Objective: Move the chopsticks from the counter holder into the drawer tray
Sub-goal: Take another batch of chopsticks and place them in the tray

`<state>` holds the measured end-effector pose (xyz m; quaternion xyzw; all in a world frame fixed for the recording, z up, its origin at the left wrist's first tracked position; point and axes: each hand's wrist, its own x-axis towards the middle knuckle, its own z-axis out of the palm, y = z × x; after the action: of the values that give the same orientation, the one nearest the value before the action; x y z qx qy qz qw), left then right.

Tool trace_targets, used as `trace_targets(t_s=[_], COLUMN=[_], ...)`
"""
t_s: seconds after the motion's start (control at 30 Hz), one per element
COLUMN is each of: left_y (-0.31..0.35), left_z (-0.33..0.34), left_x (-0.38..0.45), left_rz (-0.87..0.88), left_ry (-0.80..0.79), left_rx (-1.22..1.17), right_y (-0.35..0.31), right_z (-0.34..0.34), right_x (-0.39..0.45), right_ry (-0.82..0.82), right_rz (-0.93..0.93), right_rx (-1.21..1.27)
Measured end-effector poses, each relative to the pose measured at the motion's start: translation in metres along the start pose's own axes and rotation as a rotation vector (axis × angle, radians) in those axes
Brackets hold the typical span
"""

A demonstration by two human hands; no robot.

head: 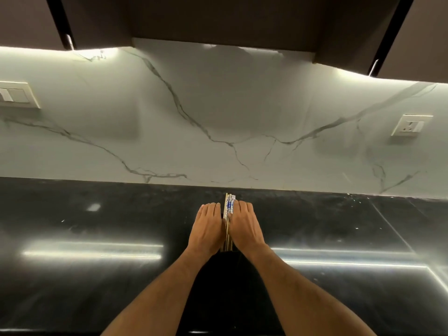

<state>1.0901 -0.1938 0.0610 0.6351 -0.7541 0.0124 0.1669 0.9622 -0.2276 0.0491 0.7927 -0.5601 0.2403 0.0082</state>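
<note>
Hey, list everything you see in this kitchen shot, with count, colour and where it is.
chopsticks: one bundle, exact count unclear; pale with blue-and-white patterned ends; pressed between both hands over the counter centre
countertop: one, glossy black, across the lower half
backsplash: one, white marble with grey veins, behind the counter
switch plate: one, cream, left on the backsplash
power socket: one, cream, right on the backsplash
upper cabinets: dark brown, along the top; number unclear
left hand: one, flat against the bundle's left side
right hand: one, flat against the bundle's right side
</note>
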Motion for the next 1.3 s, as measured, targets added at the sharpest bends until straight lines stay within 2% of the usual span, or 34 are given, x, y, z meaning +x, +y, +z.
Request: trace_targets(t_s=[0.23,0.53,0.8,0.93,1.1,1.3], left_y=[-0.013,-0.022,-0.024,-0.026,-0.028,-0.031], left_z=[0.018,0.036,0.044,0.050,0.052,0.054], left_x=[0.026,0.054,0.064,0.061,0.056,0.053], left_rz=[-0.015,-0.037,-0.220,-0.270,-0.276,-0.290], left_ry=[0.003,-0.033,-0.091,-0.039,0.082,0.106], left_rx=[-0.164,-0.446,-0.754,-0.811,-0.770,-0.779], right_y=[-0.002,-0.004,-0.008,-0.013,-0.015,-0.014], right_z=[0.034,0.044,0.047,0.051,0.046,0.047], right_x=[0.013,0.017,0.016,0.015,0.015,0.021], right_ry=[0.054,0.179,0.121,0.108,0.092,0.032], right_rz=[0.113,0.209,0.232,0.261,0.312,0.370], right_rx=[0.198,0.300,0.330,0.342,0.378,0.419])
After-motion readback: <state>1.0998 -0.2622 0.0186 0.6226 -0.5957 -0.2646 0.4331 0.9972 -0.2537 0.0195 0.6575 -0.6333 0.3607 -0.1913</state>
